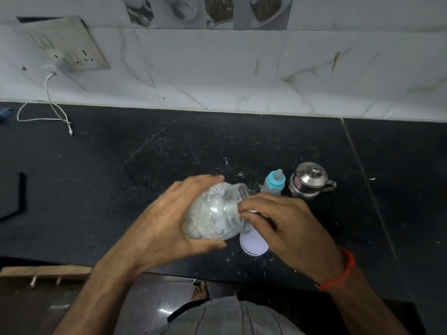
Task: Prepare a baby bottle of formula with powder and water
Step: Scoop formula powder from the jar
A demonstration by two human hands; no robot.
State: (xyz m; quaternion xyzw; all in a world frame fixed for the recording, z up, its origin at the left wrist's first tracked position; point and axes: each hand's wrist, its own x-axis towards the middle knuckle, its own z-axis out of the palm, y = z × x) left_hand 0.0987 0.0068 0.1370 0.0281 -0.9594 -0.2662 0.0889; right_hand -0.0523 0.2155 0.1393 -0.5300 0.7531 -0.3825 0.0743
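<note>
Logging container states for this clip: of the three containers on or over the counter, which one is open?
The clear jar, tipped in the left hand, mouth uncovered. The baby bottle and steel pot stand capped.

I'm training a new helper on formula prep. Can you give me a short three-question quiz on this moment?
1. True or false: the baby bottle still has its teat cap on.
2. Which hand holds the tilted powder jar? A) left hand B) right hand C) neither
3. Fill in: the jar's white lid lies on the black ____.

Key: 1 true. 2 A; the right hand's fingertips are at the jar's open mouth. 3 countertop.
</note>
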